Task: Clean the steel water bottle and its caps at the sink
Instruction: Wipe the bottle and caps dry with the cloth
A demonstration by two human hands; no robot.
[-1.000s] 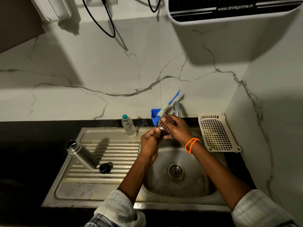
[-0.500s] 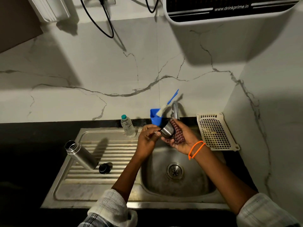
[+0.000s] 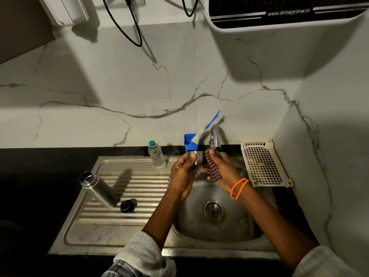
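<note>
1. L hand point(image 3: 182, 172) is still pinching small round steel cap point(image 3: 197, 159) over steel sink basin point(image 3: 235, 230); cap now upright vs tilted 0.5 s ago.
2. R hand point(image 3: 223, 172) fingers are gripping checked red cloth point(image 3: 213, 168), now beside cap.
3. Open cylindrical steel bottle point(image 3: 98, 189) & black round cap point(image 3: 127, 205) are staying on drainboard.

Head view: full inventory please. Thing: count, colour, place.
steel bottle: 1, silver, uncapped, on drainboard
black cap: 1, black, drainboard beside bottle
steel cap: 1, silver, in left hand
cloth: 1, checked red, in right hand
plastic bottle: 1, clear, teal lid, sink's back edge
blue holder: 1, with brush
tap: 1, steel
basket: 1, cream, right of sink
sink: 1, steel
left hand: holds steel cap
right hand: grips cloth
</note>
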